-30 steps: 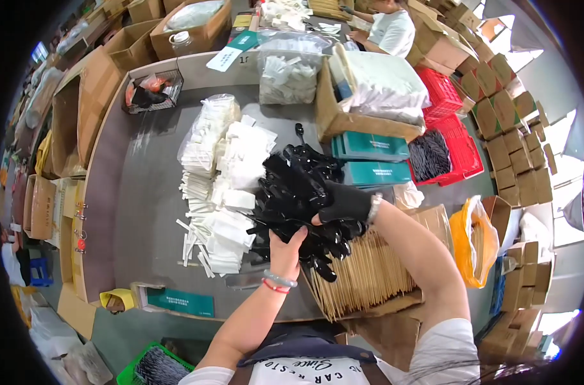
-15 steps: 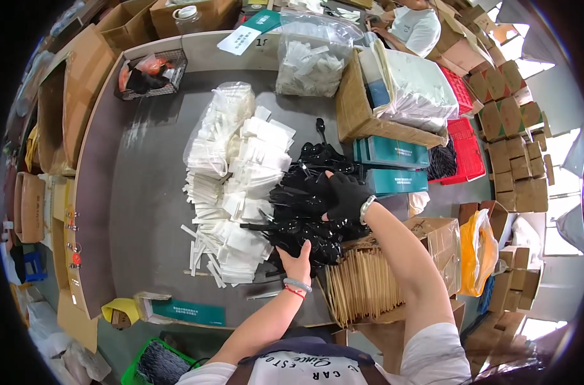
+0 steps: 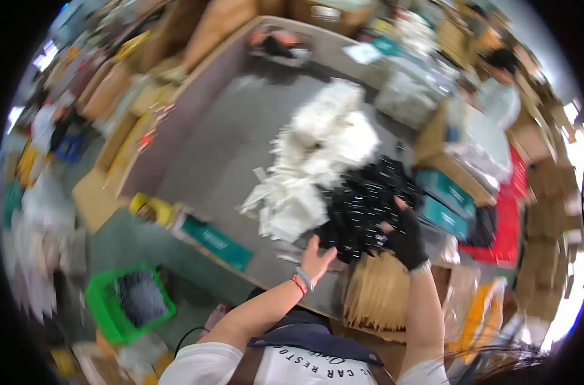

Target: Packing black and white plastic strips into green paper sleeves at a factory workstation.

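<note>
A heap of black plastic spoons (image 3: 369,202) lies on the grey tabletop (image 3: 205,144), blurred by motion. At its near left edge is my left hand (image 3: 316,262), bare, its thumb and fingers apart and nothing held in it. My right hand (image 3: 405,239), in a black fingerless glove, is at the heap's right side with bare fingertips spread toward the spoons; whether it touches them I cannot tell. Against the heap's left side lies a long pile of white paper packets (image 3: 330,138).
A carton of thin wooden sticks (image 3: 375,292) stands nearest my right forearm. Teal boxes (image 3: 445,192) lie right of the spoons, beside a carton with plastic-wrapped contents (image 3: 478,144). A green crate (image 3: 112,321) is on the floor at left. Another person (image 3: 497,96) is at far right.
The whole view has turned, so the table appears tilted and shifted right, and more floor with the green crate shows. My left hand has drawn slightly back from the spoons.
</note>
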`<state>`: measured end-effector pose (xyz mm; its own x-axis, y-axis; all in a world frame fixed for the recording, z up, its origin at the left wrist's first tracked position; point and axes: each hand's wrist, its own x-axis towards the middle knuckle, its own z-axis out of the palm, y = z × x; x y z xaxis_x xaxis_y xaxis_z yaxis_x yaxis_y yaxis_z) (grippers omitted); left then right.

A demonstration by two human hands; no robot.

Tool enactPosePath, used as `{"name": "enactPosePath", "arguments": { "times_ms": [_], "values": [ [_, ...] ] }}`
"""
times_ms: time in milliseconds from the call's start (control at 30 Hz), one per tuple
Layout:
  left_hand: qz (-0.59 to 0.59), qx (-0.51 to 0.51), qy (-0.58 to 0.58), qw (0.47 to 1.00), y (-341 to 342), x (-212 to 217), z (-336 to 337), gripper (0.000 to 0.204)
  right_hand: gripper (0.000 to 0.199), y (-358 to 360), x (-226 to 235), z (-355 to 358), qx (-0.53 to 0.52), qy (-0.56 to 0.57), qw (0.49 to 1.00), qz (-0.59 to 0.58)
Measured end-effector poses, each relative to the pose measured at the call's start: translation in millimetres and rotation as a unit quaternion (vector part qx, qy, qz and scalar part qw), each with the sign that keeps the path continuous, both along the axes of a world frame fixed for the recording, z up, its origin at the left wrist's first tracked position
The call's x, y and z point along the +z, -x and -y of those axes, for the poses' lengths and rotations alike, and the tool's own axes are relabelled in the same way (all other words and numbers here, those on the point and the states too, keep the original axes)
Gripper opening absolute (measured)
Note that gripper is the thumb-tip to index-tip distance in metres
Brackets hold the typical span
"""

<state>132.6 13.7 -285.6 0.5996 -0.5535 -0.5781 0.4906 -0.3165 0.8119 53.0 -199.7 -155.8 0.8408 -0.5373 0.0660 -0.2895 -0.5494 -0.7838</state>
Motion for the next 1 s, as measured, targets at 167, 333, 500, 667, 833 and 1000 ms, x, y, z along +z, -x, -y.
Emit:
{"name": "enactPosePath", "arguments": {
  "times_ms": [167, 333, 500, 667, 833, 1000],
  "values": [
    [0.02, 0.151, 0.02, 0.988, 17.5, -57.5, -240.9, 0.046, 0.055, 45.3, -61.5, -76.8, 0.036, -0.05, 0.998, -0.019],
    [0.015, 0.322, -0.545, 0.774, 147.9, -124.5, -566.3, 0.041, 0.05, 24.9, -55.8, -122.2, 0.078, -0.176, 0.979, -0.071],
    [-0.072, 0.474, -0.506, 0.717, 275.1, -172.6, -692.5, 0.072, 0.046, -69.1, -27.0, -153.7, 0.101, -0.089, 0.99, -0.048],
    [-0.153, 0.354, -0.597, 0.703, 284.7, -246.3, -756.0, 0.117, 0.035, -176.4, -33.7, -262.1, 0.078, -0.044, 0.995, -0.039],
    [-0.289, 0.331, -0.579, 0.687, 290.9, -276.9, -796.8, 0.137, 0.021, -230.9, -97.0, -299.3, 0.07, 0.035, 0.985, -0.152],
    [-0.338, 0.316, -0.568, 0.681, 278.5, -265.1, -808.1, 0.138, 0.019, -254.9, -121.2, -290.5, 0.067, 0.115, 0.966, -0.223]
  ]
}}
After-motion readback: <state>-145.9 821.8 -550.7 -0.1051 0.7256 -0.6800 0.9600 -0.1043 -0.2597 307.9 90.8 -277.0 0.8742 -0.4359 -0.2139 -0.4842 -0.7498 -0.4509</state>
